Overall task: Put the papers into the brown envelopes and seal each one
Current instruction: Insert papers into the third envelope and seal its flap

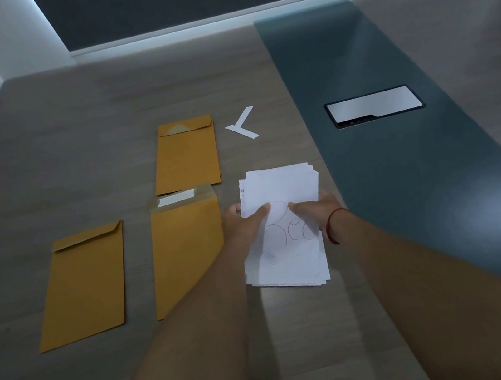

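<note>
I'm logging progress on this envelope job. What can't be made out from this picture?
Head view:
Sheet count in the stack of white paper sheets: overlapping, gripped by left hand and right hand.
Red handwriting on top: blurred, partly under both hands.
Contents of the open-flapped brown paper envelope: opaque; left forearm hides its near corner.

- grey wood-grain table (68, 126); a dark teal strip (399, 186) runs along its right side
- pale rectangular panel (373, 104) set into the strip
- two white paper slips (240, 124) touching in a T

3 envelopes (185, 157) (84, 288) (183, 253), 1 paper stack (278, 185), 2 strips (245, 116) (245, 133)
</note>
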### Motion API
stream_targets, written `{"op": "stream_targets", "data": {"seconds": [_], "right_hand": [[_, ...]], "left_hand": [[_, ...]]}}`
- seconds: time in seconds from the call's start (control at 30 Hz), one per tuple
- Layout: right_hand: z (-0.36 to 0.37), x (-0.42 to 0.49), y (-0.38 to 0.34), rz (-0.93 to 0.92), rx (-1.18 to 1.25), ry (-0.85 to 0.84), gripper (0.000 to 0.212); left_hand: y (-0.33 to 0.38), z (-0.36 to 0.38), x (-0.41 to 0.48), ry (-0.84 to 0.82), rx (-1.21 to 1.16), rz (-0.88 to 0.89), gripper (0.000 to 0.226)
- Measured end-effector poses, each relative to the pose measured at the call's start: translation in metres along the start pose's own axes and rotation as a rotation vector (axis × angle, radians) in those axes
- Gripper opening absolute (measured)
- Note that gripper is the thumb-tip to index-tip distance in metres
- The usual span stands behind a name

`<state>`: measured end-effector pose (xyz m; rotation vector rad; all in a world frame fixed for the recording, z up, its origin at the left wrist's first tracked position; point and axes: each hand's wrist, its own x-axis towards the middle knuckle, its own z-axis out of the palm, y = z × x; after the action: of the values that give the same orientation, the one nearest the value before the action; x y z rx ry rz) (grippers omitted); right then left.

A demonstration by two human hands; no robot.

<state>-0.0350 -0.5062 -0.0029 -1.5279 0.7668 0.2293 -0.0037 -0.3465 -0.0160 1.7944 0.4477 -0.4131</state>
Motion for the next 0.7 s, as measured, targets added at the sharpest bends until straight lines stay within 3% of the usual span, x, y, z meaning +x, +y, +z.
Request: {"op": "stream_targets", "data": {"seconds": [0.17,0.27,0.33,0.4,0.5,0.7], "right_hand": [[0.016,-0.008,-0.020,-0.028,0.022,-0.022,0.012],[0.032,-0.011,-0.036,-0.034,-0.031,-0.059,0.014],[0.043,-0.008,-0.043,-0.030,-0.035,-0.087,0.031],[0.056,-0.005,-0.047,-0.026,-0.082,-0.126,0.042],[0.079,-0.002,-0.050,-0.045,-0.118,-0.134,0.041],[0.121,0.009,-0.058,-0.035,-0.183,-0.176,0.034]], "left_hand": [[0.020,-0.017,-0.005,-0.129,-0.099,-0.030,0.021],[0.035,-0.030,-0.004,0.013,-0.138,0.008,0.032],[0.043,-0.046,-0.001,0.123,-0.172,0.041,0.035],[0.046,-0.061,0.004,0.122,-0.162,0.054,0.040],[0.046,-0.080,0.010,0.035,-0.052,0.032,0.053],[0.047,-0.113,0.037,0.164,0.022,0.046,0.051]]}}
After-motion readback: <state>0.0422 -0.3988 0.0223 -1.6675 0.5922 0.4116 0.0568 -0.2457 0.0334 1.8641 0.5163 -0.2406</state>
